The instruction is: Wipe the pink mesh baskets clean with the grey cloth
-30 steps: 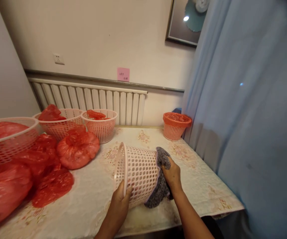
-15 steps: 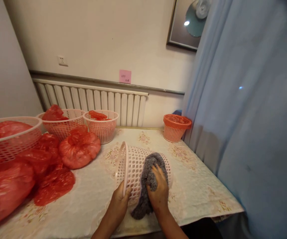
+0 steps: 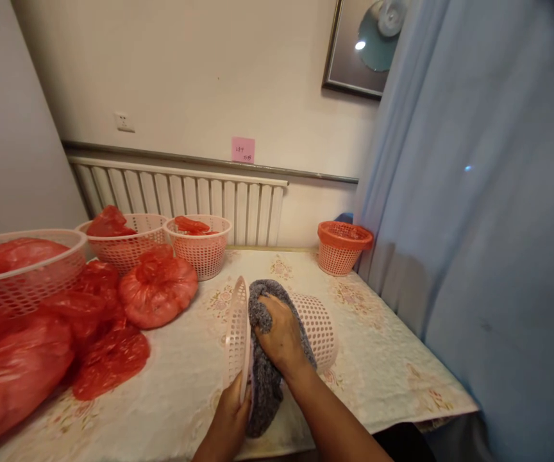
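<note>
A pale pink plastic basket (image 3: 319,327) lies on its side on the table, its wide mouth toward the left. My left hand (image 3: 229,410) is closed on the lower part of its rim, thumb on the outer side. My right hand (image 3: 279,337) grips a grey fluffy cloth (image 3: 266,385) and presses it against the basket's outer wall, close to the rim. The cloth drapes over the side and hangs down between my two hands, hiding the middle of the basket.
Pink baskets holding red plastic bags stand left, including a small basket (image 3: 200,256). Tied red bags (image 3: 159,292) lie before them. A red-lined basket (image 3: 339,253) stands back right beside the blue curtain (image 3: 450,224). A flowered cloth covers the table (image 3: 176,378); a radiator (image 3: 219,202) is behind.
My right hand has slid the cloth leftward along the basket, from near its base to beside the rim. My left hand keeps its hold on the rim.
</note>
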Action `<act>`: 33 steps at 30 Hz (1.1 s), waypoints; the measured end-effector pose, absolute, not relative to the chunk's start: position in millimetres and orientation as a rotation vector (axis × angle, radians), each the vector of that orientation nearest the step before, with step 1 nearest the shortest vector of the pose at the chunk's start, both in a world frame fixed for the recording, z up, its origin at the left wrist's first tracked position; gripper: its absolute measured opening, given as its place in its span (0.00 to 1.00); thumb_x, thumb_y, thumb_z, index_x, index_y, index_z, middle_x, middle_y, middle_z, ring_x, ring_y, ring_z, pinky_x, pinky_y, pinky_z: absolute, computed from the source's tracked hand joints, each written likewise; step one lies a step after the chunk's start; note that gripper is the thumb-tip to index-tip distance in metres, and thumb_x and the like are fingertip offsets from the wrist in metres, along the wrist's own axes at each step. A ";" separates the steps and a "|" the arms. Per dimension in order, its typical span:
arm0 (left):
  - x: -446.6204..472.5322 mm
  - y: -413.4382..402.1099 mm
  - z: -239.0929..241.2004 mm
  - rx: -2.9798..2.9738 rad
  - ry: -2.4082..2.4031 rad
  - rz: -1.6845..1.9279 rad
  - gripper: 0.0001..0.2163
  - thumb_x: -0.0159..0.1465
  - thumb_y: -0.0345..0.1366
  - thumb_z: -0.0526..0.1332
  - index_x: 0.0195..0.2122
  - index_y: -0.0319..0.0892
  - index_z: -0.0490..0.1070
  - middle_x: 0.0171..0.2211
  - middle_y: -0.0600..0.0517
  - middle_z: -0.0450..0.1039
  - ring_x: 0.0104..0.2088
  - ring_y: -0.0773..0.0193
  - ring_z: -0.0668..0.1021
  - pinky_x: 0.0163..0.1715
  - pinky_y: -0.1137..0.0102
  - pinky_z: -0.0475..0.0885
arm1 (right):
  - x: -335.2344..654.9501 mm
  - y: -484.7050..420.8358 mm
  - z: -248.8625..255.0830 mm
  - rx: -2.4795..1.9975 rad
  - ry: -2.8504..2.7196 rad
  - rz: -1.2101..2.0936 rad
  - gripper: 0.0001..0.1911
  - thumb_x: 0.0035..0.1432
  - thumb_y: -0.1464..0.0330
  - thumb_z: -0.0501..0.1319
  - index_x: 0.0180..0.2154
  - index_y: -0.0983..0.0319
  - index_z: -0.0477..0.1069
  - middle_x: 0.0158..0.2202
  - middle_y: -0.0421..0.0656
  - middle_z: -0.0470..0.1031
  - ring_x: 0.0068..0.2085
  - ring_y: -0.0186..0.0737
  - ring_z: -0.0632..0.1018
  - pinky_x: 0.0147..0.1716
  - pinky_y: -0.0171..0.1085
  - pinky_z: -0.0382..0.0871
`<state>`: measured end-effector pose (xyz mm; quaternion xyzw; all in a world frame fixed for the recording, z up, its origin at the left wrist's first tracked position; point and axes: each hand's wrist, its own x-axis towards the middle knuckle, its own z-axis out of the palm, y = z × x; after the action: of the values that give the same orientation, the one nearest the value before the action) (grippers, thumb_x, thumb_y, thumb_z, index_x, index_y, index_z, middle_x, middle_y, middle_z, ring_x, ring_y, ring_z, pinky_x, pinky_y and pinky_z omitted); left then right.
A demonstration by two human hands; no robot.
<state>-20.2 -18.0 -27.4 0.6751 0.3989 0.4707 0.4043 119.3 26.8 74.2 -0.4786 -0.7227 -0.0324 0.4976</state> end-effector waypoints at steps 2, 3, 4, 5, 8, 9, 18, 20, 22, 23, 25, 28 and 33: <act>-19.7 -18.1 -28.0 1.682 0.991 1.166 0.18 0.61 0.40 0.55 0.50 0.41 0.71 0.51 0.46 0.74 0.54 0.51 0.72 0.57 0.59 0.63 | 119.5 29.2 74.7 -1.153 -1.754 -0.071 0.24 0.45 0.75 0.57 0.47 0.59 0.69 0.46 0.43 0.74 0.52 0.44 0.71 0.55 0.45 0.62; -18.5 -17.7 -25.2 1.666 0.996 1.160 0.18 0.61 0.39 0.56 0.50 0.40 0.70 0.51 0.47 0.74 0.53 0.52 0.72 0.57 0.59 0.63 | 119.1 28.2 74.1 -1.148 -1.754 -0.070 0.24 0.46 0.75 0.57 0.47 0.59 0.69 0.46 0.43 0.74 0.52 0.44 0.71 0.56 0.45 0.62; -16.6 -17.1 -20.5 1.648 1.010 1.160 0.18 0.60 0.37 0.56 0.51 0.40 0.70 0.51 0.47 0.74 0.54 0.52 0.72 0.57 0.60 0.63 | 118.5 26.1 73.0 -1.145 -1.752 -0.070 0.24 0.46 0.75 0.57 0.48 0.59 0.69 0.47 0.43 0.74 0.53 0.44 0.71 0.56 0.45 0.61; -14.1 -16.1 -14.2 1.627 1.031 1.170 0.18 0.59 0.34 0.55 0.51 0.40 0.70 0.51 0.47 0.74 0.54 0.53 0.72 0.58 0.60 0.62 | 117.9 23.4 71.7 -1.145 -1.747 -0.070 0.24 0.46 0.75 0.57 0.48 0.59 0.69 0.47 0.44 0.74 0.53 0.44 0.70 0.57 0.45 0.60; -5.6 -11.8 6.9 1.581 1.080 1.224 0.20 0.59 0.29 0.52 0.53 0.40 0.68 0.51 0.48 0.74 0.57 0.55 0.69 0.57 0.61 0.62 | 118.2 16.8 67.7 -1.139 -1.749 -0.065 0.26 0.46 0.74 0.58 0.50 0.61 0.67 0.50 0.45 0.72 0.55 0.45 0.68 0.58 0.45 0.59; -3.3 -10.4 12.6 1.582 1.086 1.235 0.19 0.60 0.30 0.52 0.53 0.40 0.67 0.50 0.48 0.74 0.57 0.55 0.68 0.56 0.62 0.63 | 120.0 16.5 66.1 -1.130 -1.760 -0.061 0.27 0.46 0.74 0.58 0.51 0.61 0.67 0.51 0.45 0.72 0.56 0.45 0.68 0.58 0.45 0.58; -3.7 -9.8 19.4 1.584 1.126 1.171 0.18 0.64 0.41 0.53 0.51 0.38 0.67 0.47 0.45 0.76 0.49 0.54 0.75 0.50 0.63 0.68 | 201.9 46.3 31.5 -1.382 -1.614 -0.106 0.24 0.50 0.71 0.57 0.51 0.63 0.68 0.52 0.48 0.71 0.54 0.45 0.70 0.55 0.46 0.62; -2.8 -8.6 18.8 1.589 1.111 1.166 0.18 0.64 0.41 0.52 0.51 0.37 0.67 0.47 0.45 0.75 0.49 0.54 0.75 0.50 0.62 0.68 | 224.1 49.6 25.2 -1.494 -1.481 -0.043 0.22 0.51 0.69 0.56 0.50 0.62 0.69 0.50 0.47 0.73 0.51 0.44 0.72 0.52 0.43 0.65; -1.4 -6.3 16.9 1.595 1.098 1.165 0.18 0.64 0.41 0.53 0.51 0.36 0.67 0.47 0.44 0.75 0.49 0.53 0.75 0.50 0.62 0.68 | 237.7 48.6 21.0 -1.580 -1.357 0.005 0.21 0.51 0.67 0.57 0.48 0.62 0.70 0.47 0.46 0.75 0.48 0.45 0.74 0.49 0.41 0.67; -1.0 -4.9 15.1 1.594 1.093 1.167 0.18 0.64 0.41 0.53 0.51 0.36 0.67 0.47 0.44 0.75 0.49 0.53 0.75 0.49 0.61 0.68 | 240.8 46.6 19.1 -1.607 -1.315 0.014 0.21 0.51 0.66 0.57 0.48 0.62 0.70 0.46 0.47 0.76 0.47 0.45 0.75 0.47 0.41 0.68; -1.3 -2.6 10.4 1.589 1.077 1.160 0.19 0.64 0.41 0.52 0.52 0.36 0.66 0.47 0.43 0.75 0.48 0.53 0.76 0.49 0.61 0.69 | 240.6 40.4 14.4 -1.644 -1.219 0.006 0.20 0.52 0.64 0.56 0.47 0.62 0.71 0.44 0.47 0.76 0.45 0.47 0.76 0.45 0.41 0.68; -4.8 -1.5 3.2 1.597 1.059 1.148 0.19 0.64 0.41 0.52 0.52 0.35 0.67 0.47 0.43 0.75 0.47 0.53 0.76 0.49 0.61 0.69 | 232.4 28.2 3.7 -1.698 -1.016 -0.024 0.21 0.53 0.62 0.55 0.47 0.63 0.70 0.42 0.50 0.77 0.43 0.50 0.77 0.43 0.43 0.69; -11.3 -4.2 1.6 1.657 1.047 1.134 0.18 0.64 0.40 0.52 0.51 0.36 0.68 0.47 0.44 0.75 0.48 0.53 0.75 0.49 0.62 0.69 | 217.0 10.5 -14.4 -1.615 -1.028 -0.092 0.25 0.52 0.64 0.56 0.52 0.66 0.67 0.50 0.52 0.72 0.51 0.50 0.72 0.50 0.45 0.65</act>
<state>-11.3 -4.2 1.6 0.6626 0.4185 0.4535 0.4244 217.0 10.5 -14.4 -0.6895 -0.4387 -0.0392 0.5749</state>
